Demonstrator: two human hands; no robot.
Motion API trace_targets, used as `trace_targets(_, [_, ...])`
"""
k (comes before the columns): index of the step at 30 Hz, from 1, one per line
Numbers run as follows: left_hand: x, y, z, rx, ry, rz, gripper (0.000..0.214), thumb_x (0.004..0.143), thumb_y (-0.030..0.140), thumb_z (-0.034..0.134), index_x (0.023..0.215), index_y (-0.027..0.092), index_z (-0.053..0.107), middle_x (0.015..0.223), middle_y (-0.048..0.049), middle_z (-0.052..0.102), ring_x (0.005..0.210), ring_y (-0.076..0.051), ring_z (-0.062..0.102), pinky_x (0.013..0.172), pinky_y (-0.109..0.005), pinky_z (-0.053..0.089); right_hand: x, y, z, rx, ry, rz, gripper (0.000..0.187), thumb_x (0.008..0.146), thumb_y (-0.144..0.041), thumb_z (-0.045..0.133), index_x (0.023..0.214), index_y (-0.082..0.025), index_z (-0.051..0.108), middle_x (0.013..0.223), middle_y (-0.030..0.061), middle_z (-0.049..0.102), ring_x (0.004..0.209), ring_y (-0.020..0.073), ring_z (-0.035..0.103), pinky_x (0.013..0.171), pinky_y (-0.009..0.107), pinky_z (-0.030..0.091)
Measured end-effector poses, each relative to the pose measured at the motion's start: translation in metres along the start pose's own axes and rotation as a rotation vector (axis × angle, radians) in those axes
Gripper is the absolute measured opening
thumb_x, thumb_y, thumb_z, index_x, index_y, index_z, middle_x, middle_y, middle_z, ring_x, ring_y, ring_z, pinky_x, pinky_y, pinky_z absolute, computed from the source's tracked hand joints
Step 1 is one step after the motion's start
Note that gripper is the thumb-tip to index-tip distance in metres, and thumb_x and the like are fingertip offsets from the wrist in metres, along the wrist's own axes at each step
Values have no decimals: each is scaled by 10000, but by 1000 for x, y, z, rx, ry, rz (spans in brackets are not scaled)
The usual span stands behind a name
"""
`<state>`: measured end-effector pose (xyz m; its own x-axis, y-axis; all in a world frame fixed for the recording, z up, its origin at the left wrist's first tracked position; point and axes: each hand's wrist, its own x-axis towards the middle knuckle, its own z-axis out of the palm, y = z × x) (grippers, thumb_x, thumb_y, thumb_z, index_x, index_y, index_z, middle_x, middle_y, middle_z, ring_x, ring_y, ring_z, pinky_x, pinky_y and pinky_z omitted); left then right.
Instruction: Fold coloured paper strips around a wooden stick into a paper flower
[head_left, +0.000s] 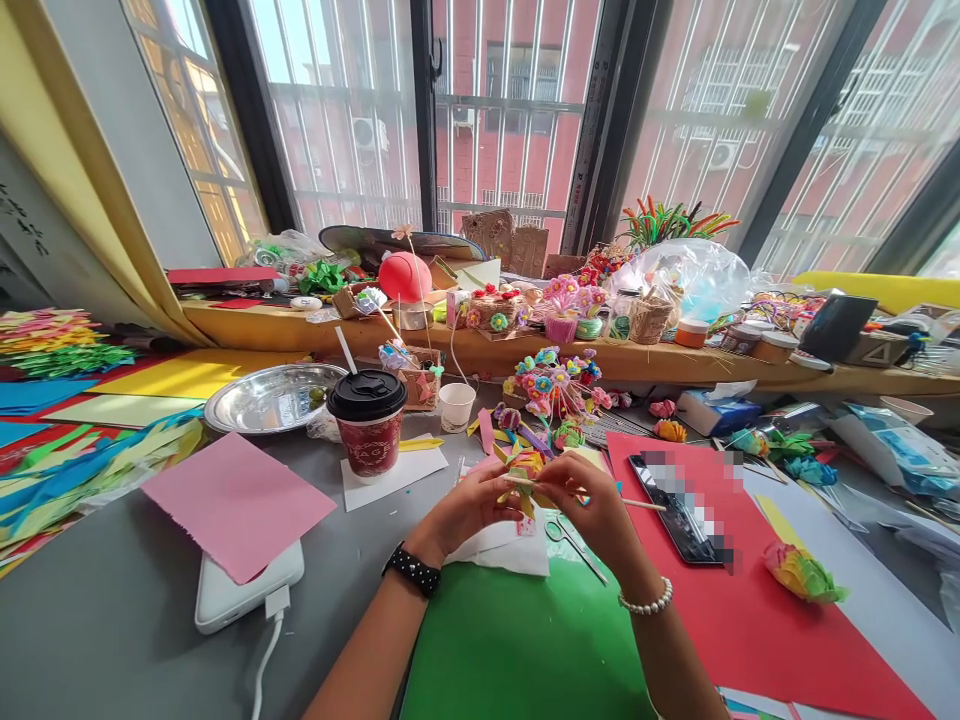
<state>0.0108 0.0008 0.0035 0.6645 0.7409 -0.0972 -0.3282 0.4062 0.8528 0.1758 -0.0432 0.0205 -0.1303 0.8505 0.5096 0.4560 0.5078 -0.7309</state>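
Between my hands is a yellow and orange paper flower (527, 460) with yellow-green strips hanging from it. My left hand (474, 505) closes its fingers round the flower's base. A thin pale wooden stick (643, 504) runs sideways from the flower, and my right hand (589, 490) pinches it close to the petals. My fingers hide where stick and flower meet. Just below the right hand, a pair of small scissors (574, 545) lies on the table. White paper (502, 550) is under both hands, at the top of a green mat (525, 640).
On the left stand a lidded cup (367, 425), a metal plate (255, 400) and a pink sheet (240, 500) over a white power bank (251, 590). To the right, a phone (679, 510) and a finished-looking paper flower (802, 572) lie by a red sheet (765, 630).
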Motion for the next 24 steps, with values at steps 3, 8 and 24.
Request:
trace_targets(3, [1, -2, 1, -19, 15, -5, 162, 690, 233, 608, 819, 158, 548, 767, -13, 581, 647, -100, 543, 656, -256, 409, 0, 0, 2, -31, 47, -8, 82, 776, -243, 509, 748, -192, 567, 738, 12, 538, 686, 128, 526, 568, 223, 434])
trace_targets(8, [1, 1, 1, 213, 131, -45, 292, 722, 364, 552, 951, 187, 518, 961, -58, 578, 722, -148, 591, 667, -285, 420, 0, 10, 6, -151, 79, -4, 114, 793, -245, 482, 763, -195, 580, 745, 22, 540, 661, 131, 516, 547, 223, 416])
trace_targets(24, [3, -2, -1, 1335, 311, 623, 120, 727, 224, 537, 791, 234, 638, 801, -37, 603, 830, -203, 495, 743, -325, 374, -1, 21, 17, -474, 15, -76, 139, 806, -215, 461, 755, -218, 591, 722, 20, 552, 671, 147, 527, 563, 228, 390])
